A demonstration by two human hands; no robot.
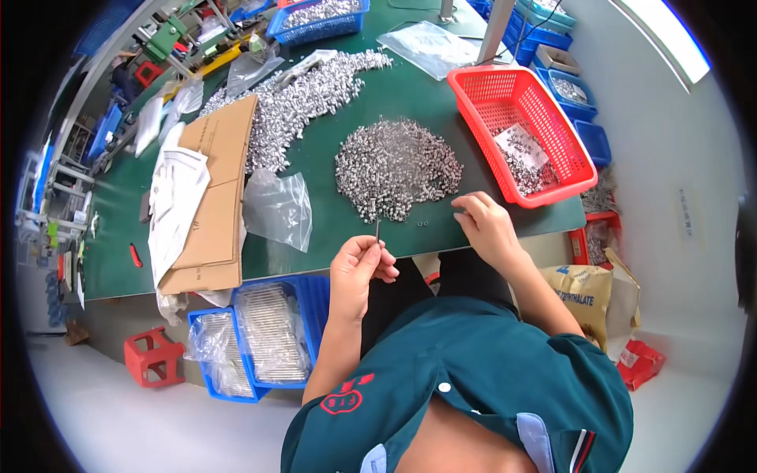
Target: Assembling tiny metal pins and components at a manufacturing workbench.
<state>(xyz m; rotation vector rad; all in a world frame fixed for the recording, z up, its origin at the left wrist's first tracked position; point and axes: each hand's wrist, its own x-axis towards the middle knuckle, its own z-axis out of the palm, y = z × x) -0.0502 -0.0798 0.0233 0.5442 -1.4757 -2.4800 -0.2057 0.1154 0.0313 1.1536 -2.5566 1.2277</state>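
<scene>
L hand [359, 272]: thumb + fingers pinching a thin dark rod [378, 230], which points up & away from the fingertips, just short of the near edge of the small-parts pile [398, 165]. R hand [490, 230]: fingers bent, at the tabletop just off the pile's R edge; can't tell if they've got a part or nothing. Two tiny rings [423, 224] lie on the green table [118, 205] btwn the two hands' fingertips, nearer side of the pile.

Beyond R fingers, a bit to the R: red basket [552, 195] w/ more small metal bits + a paper slip [521, 147] inside. L of L fingers: clear plastic bag [277, 209], then flattened cardboard [213, 201] w/ white sheets on its far L side. Well past L fingers: bigger heap of shiny metal pcs [315, 94], blue basket [319, 14] behind it. Below L fingers' level, off table edge: blue bins [315, 303] w/ bagged rods.
</scene>
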